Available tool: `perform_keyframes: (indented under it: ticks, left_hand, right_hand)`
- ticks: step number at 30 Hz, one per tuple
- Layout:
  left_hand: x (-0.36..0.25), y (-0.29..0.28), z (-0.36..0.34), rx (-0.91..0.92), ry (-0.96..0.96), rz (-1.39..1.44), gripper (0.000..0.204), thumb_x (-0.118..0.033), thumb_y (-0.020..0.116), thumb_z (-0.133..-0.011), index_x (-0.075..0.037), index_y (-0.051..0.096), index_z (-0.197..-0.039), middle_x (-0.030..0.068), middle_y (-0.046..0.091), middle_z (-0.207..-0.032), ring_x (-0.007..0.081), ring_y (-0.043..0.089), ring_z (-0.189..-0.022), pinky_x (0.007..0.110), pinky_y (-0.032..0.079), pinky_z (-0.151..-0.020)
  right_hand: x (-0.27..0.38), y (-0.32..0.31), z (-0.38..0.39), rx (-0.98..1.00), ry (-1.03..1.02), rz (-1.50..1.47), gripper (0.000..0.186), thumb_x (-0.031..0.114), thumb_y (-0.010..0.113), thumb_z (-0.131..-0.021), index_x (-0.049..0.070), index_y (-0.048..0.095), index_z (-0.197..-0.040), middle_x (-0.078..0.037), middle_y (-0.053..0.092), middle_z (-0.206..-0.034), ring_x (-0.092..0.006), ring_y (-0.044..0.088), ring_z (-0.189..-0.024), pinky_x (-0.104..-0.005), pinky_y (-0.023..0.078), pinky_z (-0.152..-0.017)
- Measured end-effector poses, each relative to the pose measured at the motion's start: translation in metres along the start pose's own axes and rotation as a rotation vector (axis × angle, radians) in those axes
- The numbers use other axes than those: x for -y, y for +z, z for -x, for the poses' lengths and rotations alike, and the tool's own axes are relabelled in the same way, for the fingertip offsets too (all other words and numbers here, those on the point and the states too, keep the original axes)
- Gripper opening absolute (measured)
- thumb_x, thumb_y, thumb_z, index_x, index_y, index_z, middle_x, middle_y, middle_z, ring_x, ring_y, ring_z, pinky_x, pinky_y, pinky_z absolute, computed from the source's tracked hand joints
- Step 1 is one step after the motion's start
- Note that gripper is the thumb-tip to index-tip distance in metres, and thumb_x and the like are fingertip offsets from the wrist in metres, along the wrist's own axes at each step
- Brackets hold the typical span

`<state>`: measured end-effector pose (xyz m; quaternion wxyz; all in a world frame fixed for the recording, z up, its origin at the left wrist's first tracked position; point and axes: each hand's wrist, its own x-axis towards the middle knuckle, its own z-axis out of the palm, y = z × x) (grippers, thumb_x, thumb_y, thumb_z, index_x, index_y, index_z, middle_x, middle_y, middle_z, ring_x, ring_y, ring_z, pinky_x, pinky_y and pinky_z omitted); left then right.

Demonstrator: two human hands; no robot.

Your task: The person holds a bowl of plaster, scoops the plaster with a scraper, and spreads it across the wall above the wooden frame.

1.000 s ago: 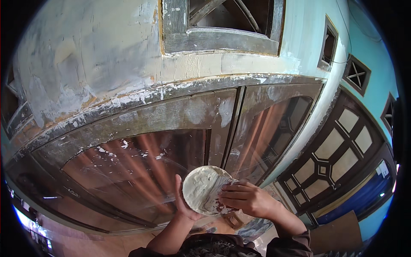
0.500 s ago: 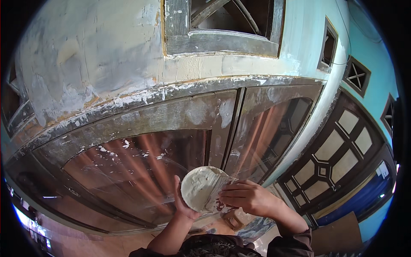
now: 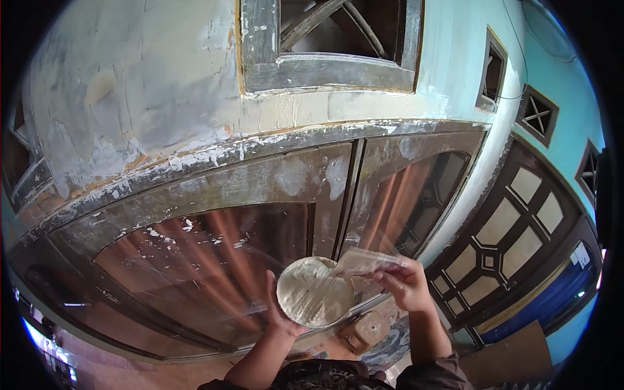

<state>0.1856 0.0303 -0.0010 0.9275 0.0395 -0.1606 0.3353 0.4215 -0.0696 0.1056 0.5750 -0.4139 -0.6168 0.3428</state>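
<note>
My left hand [image 3: 282, 318] grips a round tub [image 3: 279, 294] from its left side and underneath, thumb up along the wall. Pale, creamy putty [image 3: 313, 300] fills the tub, its surface streaked and ridged. In my right hand [image 3: 411, 285] is a flat putty scraper [image 3: 364, 262], pinched between thumb and fingers. The scraper is smeared with putty and slants over the tub's upper right rim. Its left edge is close to the putty; I cannot tell if they touch.
Ahead are brown-framed glass panels [image 3: 257, 170] with orange curtains behind, flecked with white. Above, patchy filler covers the wall [image 3: 130, 97] around a wooden vent frame [image 3: 325, 78]. A dark panelled door [image 3: 478, 260] stands right. Below are a small stool [image 3: 367, 330] and a brown board [image 3: 510, 361].
My right hand has lifted the scraper off the putty and drawn it up and right, turning it. The putty now shows fresh streaks. The tub has shifted slightly.
</note>
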Motion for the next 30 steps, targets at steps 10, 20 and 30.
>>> perform_keyframes:
  ticks: [10, 20, 30]
  left_hand:
    - [0.006, -0.006, -0.012, -0.149, -0.024, -0.016, 0.082, -0.071, 0.038, -0.093, -0.004, 0.055, -0.137, 0.0214, 0.056, -0.138, 0.043, 0.055, -0.124, 0.061, 0.044, -0.103]
    - [-0.001, 0.0, -0.015, -0.278, 0.057, -0.172, 0.09, -0.077, 0.037, -0.09, -0.003, 0.049, -0.141, 0.0215, 0.052, -0.142, 0.0438, 0.05, -0.128, 0.064, 0.039, -0.106]
    - [0.0, 0.007, -0.034, -0.266, 0.052, -0.354, 0.094, -0.079, 0.031, -0.09, -0.005, 0.045, -0.145, 0.0204, 0.047, -0.147, 0.0435, 0.045, -0.134, 0.064, 0.034, -0.111]
  right_hand:
    - [-0.025, 0.001, -0.01, -0.241, 0.192, -0.814, 0.037, -0.001, 0.056, -0.093, -0.006, 0.052, -0.129, -0.016, 0.066, -0.12, -0.027, 0.067, -0.108, -0.0427, 0.053, -0.097]
    - [0.002, -0.064, -0.077, -0.69, -0.774, 0.756, 0.034, -0.008, 0.049, -0.092, -0.004, 0.062, -0.124, -0.022, 0.065, -0.124, -0.0336, 0.063, -0.118, -0.0397, 0.048, -0.101]
    - [0.009, -0.143, -0.184, -0.815, -1.059, 1.024, 0.038, -0.006, 0.054, -0.086, 0.003, 0.069, -0.12, -0.021, 0.064, -0.128, -0.0373, 0.058, -0.125, -0.046, 0.043, -0.108]
